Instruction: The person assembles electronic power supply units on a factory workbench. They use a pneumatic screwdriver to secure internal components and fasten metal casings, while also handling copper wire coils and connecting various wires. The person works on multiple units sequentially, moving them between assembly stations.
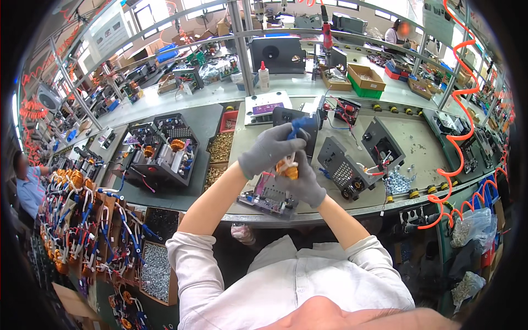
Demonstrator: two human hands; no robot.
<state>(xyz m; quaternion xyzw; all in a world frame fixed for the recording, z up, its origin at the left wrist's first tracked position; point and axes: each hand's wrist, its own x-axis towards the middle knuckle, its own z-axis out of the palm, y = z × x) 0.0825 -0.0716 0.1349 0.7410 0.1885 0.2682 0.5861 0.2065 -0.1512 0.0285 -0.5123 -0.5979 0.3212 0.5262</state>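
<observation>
Both gloved hands are raised together above the near edge of the bench (385,206), directly over a purple circuit board (267,199). The left hand (269,153) sits uppermost, its grip closed around a blue wire lead (295,127) that rises upward and away from the person. The right hand (306,184) lies just beneath and slightly right, its grip wrapped about a copper-wound toroid coil (287,169), which shows only as an orange patch between the two gloves. The lead's long axis runs roughly vertical from the coil, so the left hand is nearer the free end. How the lead joins the coil is hidden by the fingers; the coil's full outline and any second lead cannot be made out.
</observation>
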